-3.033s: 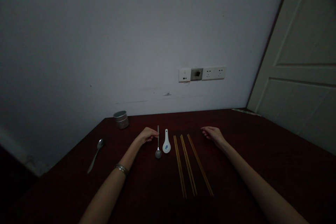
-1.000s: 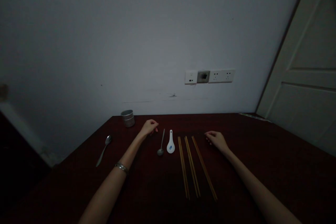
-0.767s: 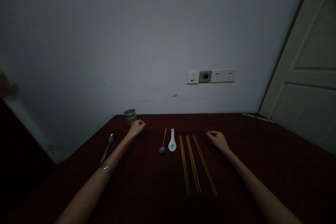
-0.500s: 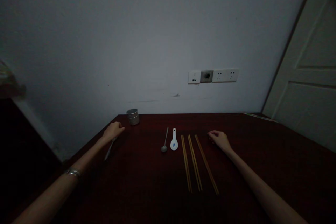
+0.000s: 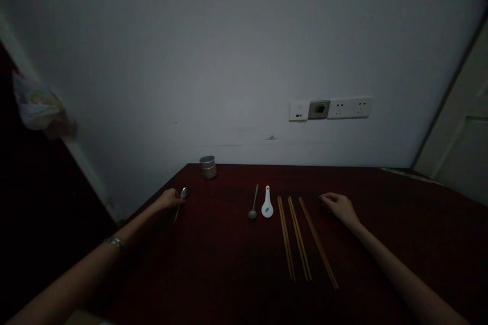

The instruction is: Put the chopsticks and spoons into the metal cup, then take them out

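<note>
Pinching a metal spoon (image 5: 184, 193) at its neck, my left hand (image 5: 168, 199) sits at the table's (image 5: 217, 244) left side

I note a metal cup (image 5: 208, 168) beyond it; mid-table, a long-handled spoon (image 5: 252, 214), white spoon (image 5: 267, 209) and chopsticks (image 5: 298, 238); right hand (image 5: 342, 208) beside those, curled, whether closed I cannot tell

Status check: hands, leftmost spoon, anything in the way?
Left hand at leftmost spoon, grip unclear. Right hand beside chopsticks, apart. Metal cup beyond spoon, not blocking.
</note>
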### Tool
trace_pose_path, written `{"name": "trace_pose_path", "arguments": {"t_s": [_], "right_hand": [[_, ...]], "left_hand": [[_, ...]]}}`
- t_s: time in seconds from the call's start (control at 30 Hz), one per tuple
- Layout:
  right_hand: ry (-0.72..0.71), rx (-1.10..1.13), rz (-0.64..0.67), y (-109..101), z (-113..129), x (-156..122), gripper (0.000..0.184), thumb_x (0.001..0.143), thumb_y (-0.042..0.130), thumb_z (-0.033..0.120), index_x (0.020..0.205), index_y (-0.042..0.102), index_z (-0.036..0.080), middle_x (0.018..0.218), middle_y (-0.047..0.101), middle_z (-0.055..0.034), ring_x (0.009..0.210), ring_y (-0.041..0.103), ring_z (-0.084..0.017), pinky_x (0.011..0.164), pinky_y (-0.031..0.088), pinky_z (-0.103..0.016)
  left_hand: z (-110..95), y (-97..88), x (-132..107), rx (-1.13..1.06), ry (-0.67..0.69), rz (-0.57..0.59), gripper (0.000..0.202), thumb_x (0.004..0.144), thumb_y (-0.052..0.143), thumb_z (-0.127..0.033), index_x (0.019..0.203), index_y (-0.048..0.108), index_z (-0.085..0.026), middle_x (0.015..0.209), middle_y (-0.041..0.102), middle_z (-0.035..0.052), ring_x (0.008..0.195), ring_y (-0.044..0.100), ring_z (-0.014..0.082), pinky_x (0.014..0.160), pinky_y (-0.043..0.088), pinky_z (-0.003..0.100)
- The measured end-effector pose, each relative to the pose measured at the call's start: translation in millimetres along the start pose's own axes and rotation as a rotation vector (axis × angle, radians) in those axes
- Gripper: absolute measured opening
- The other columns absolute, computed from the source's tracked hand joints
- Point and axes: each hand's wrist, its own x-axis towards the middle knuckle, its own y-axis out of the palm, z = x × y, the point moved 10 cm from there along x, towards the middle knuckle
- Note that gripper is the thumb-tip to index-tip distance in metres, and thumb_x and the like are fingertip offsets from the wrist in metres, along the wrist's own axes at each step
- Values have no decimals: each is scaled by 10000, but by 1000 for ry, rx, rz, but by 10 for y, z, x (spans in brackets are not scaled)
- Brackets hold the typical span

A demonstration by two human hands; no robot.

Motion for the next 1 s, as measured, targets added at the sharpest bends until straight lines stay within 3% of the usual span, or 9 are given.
{"name": "trace_pose_path", "arguments": {"t_s": [0.17,0.37,0.47,0.6,0.7,0.8,0.9,1.0], "right_hand": [[23,17,-4,1,-29,2,247,653,556,332,727,670,125,565,626,-39,453,538,-128,421,401,-206],[6,34,12,22,-38,13,288,659,540,347,759,669,110,573,622,-42,456,537,-127,419,400,-207],[4,40,14,33,-60,24,293,661,536,353,759,666,109,571,614,-38,456,532,-124,416,398,-207],[16,59,8,36,-78,42,276,654,551,348,747,663,113,563,606,-32,450,525,-117,409,400,-205],[61,159,3,36,-67,53,251,639,577,328,732,650,107,530,586,-24,419,504,-105,388,399,-202],[122,297,-7,42,25,58,226,623,607,302,727,632,103,509,562,-15,408,490,-96,353,388,-190],[116,383,7,75,319,64,216,620,627,290,734,632,106,518,560,-10,414,484,-85,338,375,-173],[64,428,69,152,789,52,222,624,638,299,740,640,109,542,571,-16,431,489,-82,338,374,-165]], "left_hand": [[-31,8,8,41,-21,-54,157,610,611,-299,589,589,-146,699,612,50,692,568,161,522,328,188],[-131,85,7,105,-56,56,143,638,542,-218,530,555,-125,605,572,55,600,547,149,483,300,206],[-234,5,14,93,-24,33,177,638,530,-216,486,540,-128,527,526,33,559,520,140,474,283,211],[-479,-233,36,73,66,-32,151,613,530,-204,483,556,-132,470,484,4,517,481,129,467,259,213],[-867,-444,-23,23,181,-17,109,596,535,-194,518,584,-134,483,505,-5,519,479,123,478,268,206],[-1462,-730,-209,3,367,-64,120,632,513,-192,588,606,-130,531,543,0,538,494,117,493,289,199],[-2144,-979,-518,13,627,-194,155,699,500,-231,693,618,-130,583,578,9,539,502,103,496,312,193],[-2762,-1104,-939,44,940,-411,201,784,451,-251,845,605,-138,661,617,24,556,526,89,514,356,187]]}}
